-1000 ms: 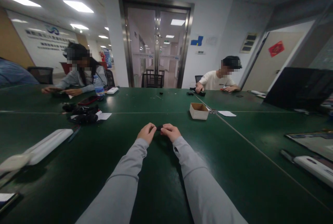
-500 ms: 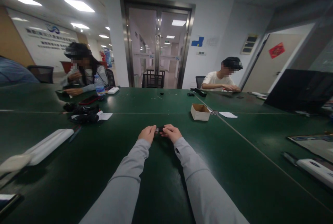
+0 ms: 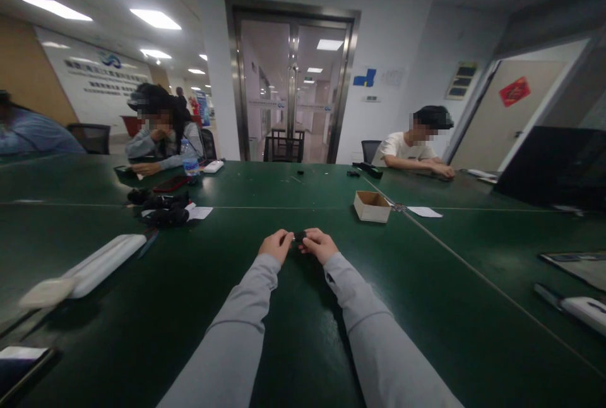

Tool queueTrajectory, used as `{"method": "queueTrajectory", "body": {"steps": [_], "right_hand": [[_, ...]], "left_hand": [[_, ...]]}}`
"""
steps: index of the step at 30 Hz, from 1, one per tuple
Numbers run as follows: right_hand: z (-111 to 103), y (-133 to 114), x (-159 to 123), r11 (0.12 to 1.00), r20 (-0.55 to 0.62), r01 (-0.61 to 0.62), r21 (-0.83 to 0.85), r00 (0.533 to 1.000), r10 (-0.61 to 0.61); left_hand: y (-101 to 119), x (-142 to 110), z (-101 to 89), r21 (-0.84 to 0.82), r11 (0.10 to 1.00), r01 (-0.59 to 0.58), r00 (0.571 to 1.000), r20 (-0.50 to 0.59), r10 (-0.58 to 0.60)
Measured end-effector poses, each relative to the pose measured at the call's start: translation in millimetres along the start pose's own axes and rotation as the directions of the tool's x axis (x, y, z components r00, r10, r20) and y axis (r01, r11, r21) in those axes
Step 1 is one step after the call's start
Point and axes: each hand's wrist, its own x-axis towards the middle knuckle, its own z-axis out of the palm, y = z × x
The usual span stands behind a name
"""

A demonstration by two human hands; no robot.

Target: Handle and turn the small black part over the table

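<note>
Head view: small black piece (image 3: 301, 237) is pinched at opposite ends by left hand (image 3: 276, 246) and right hand (image 3: 320, 246), seemingly to steady it over the table (image 3: 303, 332).

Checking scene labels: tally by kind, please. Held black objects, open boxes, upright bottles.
Small black object, held by left hand and right hand: 1
Open pale cardboard-like box: 1
Clear plastic bottle with blue label: 1
Total: 3

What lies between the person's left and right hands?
In the head view, a small black object, pale at its left end, held by the left hand and right hand.
</note>
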Motion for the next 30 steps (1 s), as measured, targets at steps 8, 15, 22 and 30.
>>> {"method": "queueTrajectory", "body": {"steps": [8, 15, 22, 30], "right_hand": [[0.3, -1.8, -1.6, 1.0, 0.007, 0.014, -0.02, 1.0, -0.014], [-2.2, 0.1, -0.2, 0.999, -0.013, 0.016, -0.037, 1.0, -0.017], [-1.8, 2.2, -0.2, 0.998, 0.007, 0.029, -0.06, 1.0, -0.029], [-2.9, 6.9, 2.3, 0.999, -0.003, 0.034, -0.019, 0.999, -0.034]], "left_hand": [[2.7, -0.1, -4.1, 0.062, 0.997, 0.038, 0.997, 0.066, -0.042], [-0.2, -1.6, -0.3, -0.071, 0.997, -0.042, 0.999, -0.016, 0.041], [-5.1, 1.3, 4.1, -0.107, 0.994, 0.015, 0.999, 0.05, -0.01], [-5.7, -1.7, 4.5, -0.367, 0.922, -0.128, 0.992, -0.026, 0.127]]}}
